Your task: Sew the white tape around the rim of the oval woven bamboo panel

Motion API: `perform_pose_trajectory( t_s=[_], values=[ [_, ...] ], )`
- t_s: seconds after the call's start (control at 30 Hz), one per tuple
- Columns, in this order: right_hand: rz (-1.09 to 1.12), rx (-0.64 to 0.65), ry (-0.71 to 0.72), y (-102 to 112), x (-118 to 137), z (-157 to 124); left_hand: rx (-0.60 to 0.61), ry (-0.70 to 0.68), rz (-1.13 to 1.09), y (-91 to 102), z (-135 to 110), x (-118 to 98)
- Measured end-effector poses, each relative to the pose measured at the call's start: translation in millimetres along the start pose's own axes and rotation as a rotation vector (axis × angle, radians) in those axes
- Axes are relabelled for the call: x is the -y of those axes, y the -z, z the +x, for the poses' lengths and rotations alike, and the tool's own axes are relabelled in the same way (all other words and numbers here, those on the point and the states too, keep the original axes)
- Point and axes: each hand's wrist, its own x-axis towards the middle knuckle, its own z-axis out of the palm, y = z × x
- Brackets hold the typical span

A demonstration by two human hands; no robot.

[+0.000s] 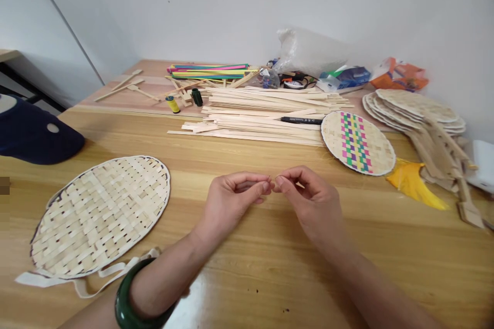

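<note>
Over the middle of the table, my left hand [241, 193] and my right hand [309, 195] meet fingertip to fingertip. Each pinches thumb against forefinger. Whatever lies between the fingertips is too small to make out. To the left of my left hand lies an oval woven fan panel [102, 216] of pale strips with a white edging, and a loose cream ribbon [116, 270] trails from its lower edge. A dark green bangle [135, 298] circles my left wrist. Beyond my right hand rests a round woven fan [357, 143] with a band of coloured squares and a yellow tassel [415, 182].
Pale flat strips [266, 108] lie piled at the back, a black marker [301, 120] on them. Thread spools [173, 105] and wooden handles [142, 93] sit left of them. More fans [417, 108] are stacked at right. A navy cap [38, 131] lies at the left edge.
</note>
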Motion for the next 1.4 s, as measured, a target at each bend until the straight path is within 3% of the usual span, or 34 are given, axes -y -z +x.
perform_pose_trajectory(
  t_s=[0.13, 0.37, 1.4],
  values=[
    [0.056, -0.015, 0.118, -1.8, -3.1, 1.3, 0.009, 0.007, -0.015, -0.2, -0.8, 0.2],
    [0.181, 0.012, 0.011, -7.5, 2.2, -2.0, 0.008, 0.005, 0.02, -0.5, -0.5, 0.7],
    [0.109, 0.005, -0.007, -6.3, 6.1, -0.8, 0.044, 0.001, 0.017, 0.2, -1.1, 1.8]
  ],
)
